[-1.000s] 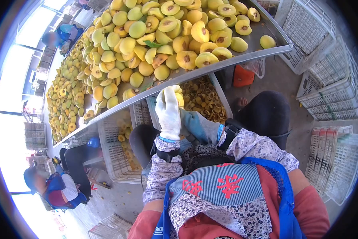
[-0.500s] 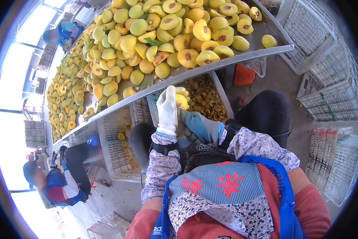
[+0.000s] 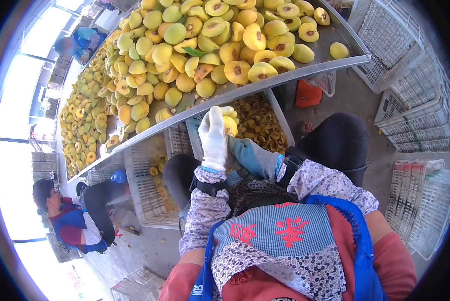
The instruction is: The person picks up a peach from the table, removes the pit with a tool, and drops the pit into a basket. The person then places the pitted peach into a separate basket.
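Note:
My left hand [image 3: 214,140], in a white glove, is closed around a yellow peach half [image 3: 230,125] with its cut side partly showing. My right hand [image 3: 255,156], in a blue-grey glove, is right beside it, just below the fruit. Its fingers curl in under the left hand, and whatever they grip is hidden. Both hands are over my lap, near the front edge of a metal table [image 3: 305,75] heaped with halved yellow peaches [image 3: 185,55]. Beneath that edge stands a crate of brown-yellow scraps [image 3: 257,123].
A white crate [image 3: 139,185] holding some peach pieces stands left of my knee. Stacked white crates [image 3: 415,115] line the right side, with more crates [image 3: 415,200] below them. An orange-red container [image 3: 307,94] is under the table. One co-worker [image 3: 74,220] sits at left, another [image 3: 87,42] farther back.
My hands stay together on the peach half, with only a slight shift. The nearer co-worker at left has changed head and arm position.

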Demonstrator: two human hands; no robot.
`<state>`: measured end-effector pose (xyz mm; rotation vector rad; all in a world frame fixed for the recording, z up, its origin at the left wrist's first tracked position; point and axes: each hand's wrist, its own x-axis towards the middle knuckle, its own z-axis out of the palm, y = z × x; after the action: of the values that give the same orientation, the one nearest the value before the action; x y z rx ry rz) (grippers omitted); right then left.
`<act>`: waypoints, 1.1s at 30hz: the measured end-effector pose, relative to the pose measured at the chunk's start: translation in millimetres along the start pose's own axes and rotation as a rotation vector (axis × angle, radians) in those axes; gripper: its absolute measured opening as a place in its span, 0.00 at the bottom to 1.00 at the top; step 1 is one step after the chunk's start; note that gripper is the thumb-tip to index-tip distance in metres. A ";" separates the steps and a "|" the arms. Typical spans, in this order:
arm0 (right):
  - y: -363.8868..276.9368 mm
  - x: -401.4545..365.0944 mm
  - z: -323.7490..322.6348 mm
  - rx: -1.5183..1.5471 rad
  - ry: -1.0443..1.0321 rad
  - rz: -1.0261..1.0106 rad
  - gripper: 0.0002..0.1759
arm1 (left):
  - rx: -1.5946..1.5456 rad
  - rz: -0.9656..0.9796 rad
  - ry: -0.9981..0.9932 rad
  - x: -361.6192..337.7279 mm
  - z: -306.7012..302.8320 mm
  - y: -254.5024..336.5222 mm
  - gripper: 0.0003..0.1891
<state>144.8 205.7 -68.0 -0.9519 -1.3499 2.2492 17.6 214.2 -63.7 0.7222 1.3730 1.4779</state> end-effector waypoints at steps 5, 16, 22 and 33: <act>2.9 4.7 -3.4 0.343 -0.102 0.274 0.36 | -0.123 0.077 -0.013 -1.9 3.4 6.2 0.21; 6.6 4.7 -6.5 0.419 -0.200 0.287 0.33 | -0.097 0.073 -0.033 -11.0 7.5 8.4 0.21; -18.0 -9.1 -0.1 0.341 -0.151 0.289 0.30 | -0.146 -0.063 -0.112 -9.9 2.1 17.9 0.23; -20.0 -17.6 -3.9 0.320 -0.329 0.135 0.26 | -0.141 0.070 -0.194 -20.7 3.8 35.2 0.23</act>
<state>159.2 207.4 -45.3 -0.5981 -1.0188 2.7111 19.9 200.1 -25.3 0.8073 1.0955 1.5009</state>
